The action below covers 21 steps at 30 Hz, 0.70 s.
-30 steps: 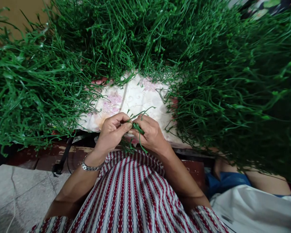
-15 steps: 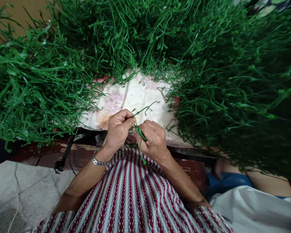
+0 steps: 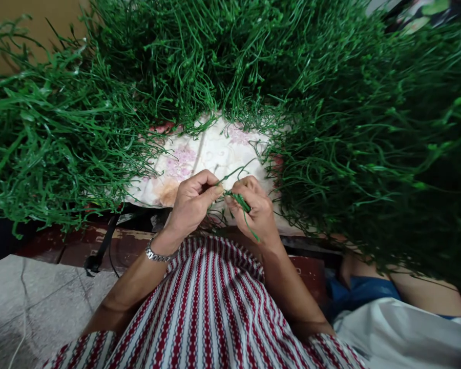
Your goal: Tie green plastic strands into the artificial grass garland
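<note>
Pinching a thin green sprig between both hands at centre frame, just above the striped shirt. Left hand has thumb + forefinger closed on the sprig's near end, w/ the branching tips curling up toward the floral cloth. Right hand is clamped on a small bunch of the same stems, the loose tail hanging down past its palm. Fingertips of the two hands nearly touch (can't tell if the sprig is one piece or two being joined, too small to read). A metal watch sits on the left wrist.

Around them, heaps of green strands fill the upper half of the frame, left and right, spilling onto the cloth's edges; the cloth lies on a dark worn bench. Lower right shows another person's bare arm and blue + white clothing, well apart from the working hands.

What could go wrong, as I judge it: the stems are thin and springy, so a loose pinch by the left hand could let the sprig flick out and drop into the heaps, where it'd be lost among identical strands. Pulling too hard could snap or bend it. The hanging tail may also snag on the shirt or on stray strands lying just beside the hands
</note>
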Available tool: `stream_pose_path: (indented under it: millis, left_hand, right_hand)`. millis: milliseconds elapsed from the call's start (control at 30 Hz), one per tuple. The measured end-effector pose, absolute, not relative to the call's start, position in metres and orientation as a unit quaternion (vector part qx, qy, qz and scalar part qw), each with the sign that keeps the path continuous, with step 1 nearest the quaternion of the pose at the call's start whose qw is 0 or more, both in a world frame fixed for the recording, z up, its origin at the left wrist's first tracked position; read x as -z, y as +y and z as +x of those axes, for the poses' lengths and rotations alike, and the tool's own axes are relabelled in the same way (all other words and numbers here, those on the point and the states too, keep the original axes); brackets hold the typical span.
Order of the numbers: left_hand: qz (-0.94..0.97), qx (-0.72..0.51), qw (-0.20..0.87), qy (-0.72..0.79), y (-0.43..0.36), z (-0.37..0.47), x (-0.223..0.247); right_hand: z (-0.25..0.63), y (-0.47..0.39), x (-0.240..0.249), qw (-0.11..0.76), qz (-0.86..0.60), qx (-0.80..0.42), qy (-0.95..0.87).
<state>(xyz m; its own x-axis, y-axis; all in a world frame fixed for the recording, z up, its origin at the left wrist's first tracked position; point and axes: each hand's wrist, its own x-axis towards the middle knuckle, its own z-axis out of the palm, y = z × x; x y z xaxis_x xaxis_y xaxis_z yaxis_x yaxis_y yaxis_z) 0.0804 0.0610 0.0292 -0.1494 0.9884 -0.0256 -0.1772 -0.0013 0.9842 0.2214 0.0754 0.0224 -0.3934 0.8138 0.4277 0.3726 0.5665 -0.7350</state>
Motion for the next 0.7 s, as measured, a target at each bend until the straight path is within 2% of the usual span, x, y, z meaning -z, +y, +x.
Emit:
stream_pose_path:
  millis: [167, 333, 500, 600, 700]
  left_hand:
    - [0.433, -0.557, 0.519, 0.482, 0.055, 0.073, -0.028]
    - [0.441, -0.488, 0.555, 0.509, 0.052, 0.073, -0.028]
    - [0.5, -0.425, 0.588, 0.473, 0.05, 0.064, -0.035]
    - [0.607, -0.34, 0.557, 0.453, 0.041, 0.053, -0.045]
    - [0.726, -0.272, 0.47, 0.422, 0.027, 0.048, -0.058]
  right_hand:
    - [0.224, 0.083, -0.019, 0.393, -0.338, -0.311, -0.797]
    - [0.222, 0.083, -0.018, 0.391, -0.337, -0.283, -0.809]
    - [0.23, 0.086, -0.024, 0.354, -0.286, -0.248, -0.855]
    - [0.239, 0.081, -0.035, 0.326, -0.217, -0.279, -0.877]
    - [0.246, 0.068, -0.048, 0.267, -0.164, -0.313, -0.897]
